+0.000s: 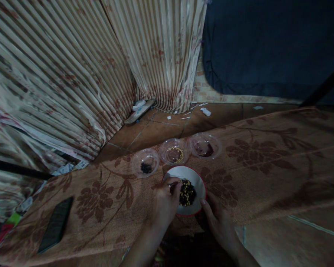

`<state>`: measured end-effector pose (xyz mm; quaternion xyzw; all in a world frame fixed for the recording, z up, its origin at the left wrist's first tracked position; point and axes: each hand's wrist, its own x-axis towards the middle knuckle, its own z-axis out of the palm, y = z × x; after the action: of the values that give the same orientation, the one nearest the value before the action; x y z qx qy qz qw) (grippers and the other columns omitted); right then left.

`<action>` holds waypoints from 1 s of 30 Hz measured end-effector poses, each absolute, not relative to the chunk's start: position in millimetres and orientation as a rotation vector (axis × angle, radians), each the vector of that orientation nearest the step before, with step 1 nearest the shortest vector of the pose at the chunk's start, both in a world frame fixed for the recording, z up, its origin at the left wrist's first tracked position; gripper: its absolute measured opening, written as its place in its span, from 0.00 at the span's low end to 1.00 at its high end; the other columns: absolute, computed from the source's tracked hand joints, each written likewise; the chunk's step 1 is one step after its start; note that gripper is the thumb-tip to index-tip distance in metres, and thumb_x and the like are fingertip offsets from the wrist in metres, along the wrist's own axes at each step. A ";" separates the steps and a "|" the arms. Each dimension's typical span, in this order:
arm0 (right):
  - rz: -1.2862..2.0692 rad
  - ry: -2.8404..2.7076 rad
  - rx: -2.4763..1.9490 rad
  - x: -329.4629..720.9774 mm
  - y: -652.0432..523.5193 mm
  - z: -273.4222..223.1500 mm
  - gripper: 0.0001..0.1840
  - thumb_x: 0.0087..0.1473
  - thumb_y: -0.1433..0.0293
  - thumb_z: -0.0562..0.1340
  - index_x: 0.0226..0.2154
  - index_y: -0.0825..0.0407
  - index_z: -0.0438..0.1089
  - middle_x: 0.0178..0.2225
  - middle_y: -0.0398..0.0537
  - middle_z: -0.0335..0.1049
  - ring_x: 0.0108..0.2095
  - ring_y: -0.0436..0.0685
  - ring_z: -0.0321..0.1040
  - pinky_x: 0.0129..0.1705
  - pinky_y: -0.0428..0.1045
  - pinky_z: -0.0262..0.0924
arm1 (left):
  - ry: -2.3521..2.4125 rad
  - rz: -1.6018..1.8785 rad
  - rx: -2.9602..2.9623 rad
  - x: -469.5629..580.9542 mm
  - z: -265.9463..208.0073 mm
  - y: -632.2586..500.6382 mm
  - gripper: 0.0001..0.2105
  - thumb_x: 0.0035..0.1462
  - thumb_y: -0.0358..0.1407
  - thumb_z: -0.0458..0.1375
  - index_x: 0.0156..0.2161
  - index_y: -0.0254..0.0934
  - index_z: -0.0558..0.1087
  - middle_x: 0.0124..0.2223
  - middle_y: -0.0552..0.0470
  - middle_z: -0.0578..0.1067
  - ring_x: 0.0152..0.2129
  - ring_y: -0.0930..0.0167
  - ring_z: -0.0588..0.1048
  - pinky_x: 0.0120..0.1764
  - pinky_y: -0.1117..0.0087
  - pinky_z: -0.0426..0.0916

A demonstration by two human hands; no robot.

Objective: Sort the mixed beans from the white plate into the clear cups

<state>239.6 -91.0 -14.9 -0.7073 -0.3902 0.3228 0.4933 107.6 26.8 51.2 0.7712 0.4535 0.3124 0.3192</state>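
A white bowl (199, 189) with a red rim holds a mix of dark and yellow beans (187, 193). My left hand (165, 198) reaches over the bowl's left side, thumb and fingers pinched together at the beans. Whatever sits between those fingertips is too small to make out. On the right, my right hand (215, 215) grips the bowl's rim, thumb on top and the other fingers mostly hidden. Beyond the bowl stand three clear plastic tubs: a left tub (136, 159) with dark beans, a middle tub (164, 151) with yellow beans, and a right tub (215, 148) with dark reddish contents.
A brown flower-patterned cloth (256, 189) covers the narrow table. A dark phone (55, 224) lies at its left end. Striped curtains (158, 48) hang beyond the table, and paper scraps (206, 111) litter the tiled floor (167, 126).
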 end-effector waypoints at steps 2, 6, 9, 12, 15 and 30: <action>0.783 -0.946 -1.709 239.5 -91.0 -14.6 0.25 0.61 0.54 0.53 0.53 0.52 0.66 0.48 0.54 0.75 0.52 0.62 0.70 0.46 0.51 0.68 | 1.188 0.818 2.036 108.1 51.3 27.1 0.06 0.59 0.33 0.58 0.37 0.41 0.77 0.35 0.53 0.82 0.32 0.71 0.80 0.35 0.74 0.74; 0.761 -0.951 -1.719 240.1 -91.1 -16.7 0.24 0.61 0.55 0.54 0.52 0.51 0.67 0.49 0.54 0.74 0.50 0.61 0.72 0.46 0.50 0.68 | 1.170 0.812 2.034 108.7 51.9 27.7 0.06 0.59 0.32 0.58 0.37 0.41 0.77 0.36 0.54 0.82 0.31 0.72 0.80 0.36 0.74 0.73; 0.744 -0.956 -1.725 241.2 -90.7 -17.7 0.24 0.60 0.54 0.55 0.51 0.52 0.68 0.48 0.54 0.75 0.49 0.61 0.72 0.45 0.50 0.69 | 1.150 0.803 2.042 109.0 53.9 27.9 0.06 0.59 0.31 0.57 0.37 0.41 0.77 0.36 0.54 0.81 0.32 0.72 0.80 0.37 0.74 0.73; 0.733 -0.967 -1.722 241.3 -90.2 -17.3 0.24 0.60 0.55 0.55 0.51 0.52 0.69 0.48 0.54 0.75 0.48 0.61 0.73 0.45 0.51 0.69 | 1.133 0.782 2.058 109.2 56.1 27.9 0.06 0.59 0.31 0.57 0.37 0.41 0.77 0.36 0.55 0.81 0.33 0.73 0.80 0.38 0.75 0.72; 0.739 -0.973 -1.710 240.4 -90.3 -17.8 0.23 0.61 0.56 0.54 0.52 0.52 0.67 0.50 0.55 0.73 0.49 0.60 0.72 0.47 0.50 0.68 | 1.130 0.775 2.074 109.6 57.0 28.1 0.06 0.60 0.31 0.57 0.37 0.41 0.77 0.36 0.56 0.81 0.32 0.73 0.79 0.37 0.76 0.72; 0.766 -0.963 -1.719 240.8 -90.3 -19.8 0.25 0.61 0.54 0.53 0.53 0.52 0.65 0.51 0.54 0.73 0.51 0.60 0.71 0.47 0.50 0.68 | 1.165 0.770 2.126 108.4 53.2 30.4 0.05 0.59 0.32 0.58 0.36 0.40 0.77 0.35 0.55 0.81 0.31 0.72 0.79 0.37 0.74 0.72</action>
<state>240.8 -90.3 -19.8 -0.7081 -0.3969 0.3154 0.4915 108.4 30.4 53.2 0.7988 0.4375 0.2894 0.2944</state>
